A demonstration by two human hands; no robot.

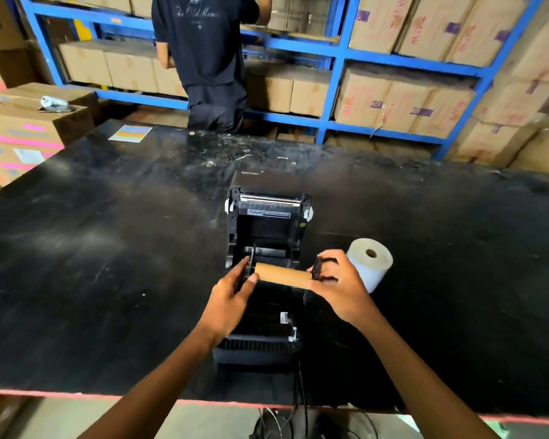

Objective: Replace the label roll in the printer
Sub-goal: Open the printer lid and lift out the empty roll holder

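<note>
Scene: a person stands at a black table (114,248), seen from a head camera looking down at both hands.
Printer (267,229): black, lid swung open away from the person, roll bay exposed and empty.
Core (282,275): a bare brown cardboard tube, no labels left on it, held in the air just above the open bay.
Core axis: runs left to right across the printer, tilted slightly down toward the right.
Left hand (227,304): fingers closed on the black end piece at the core's left end.
Right hand (338,286): fingers clamped round the black end piece at the core's right end.
New roll (370,264): white, full, lying on the table just right of the printer, its hollow centre facing up and toward the person.
Nearer hand: the right hand is almost touching the new roll; the left is across the printer from it.
Likely step: pulling an end piece off the core so the new roll can go on.
</note>
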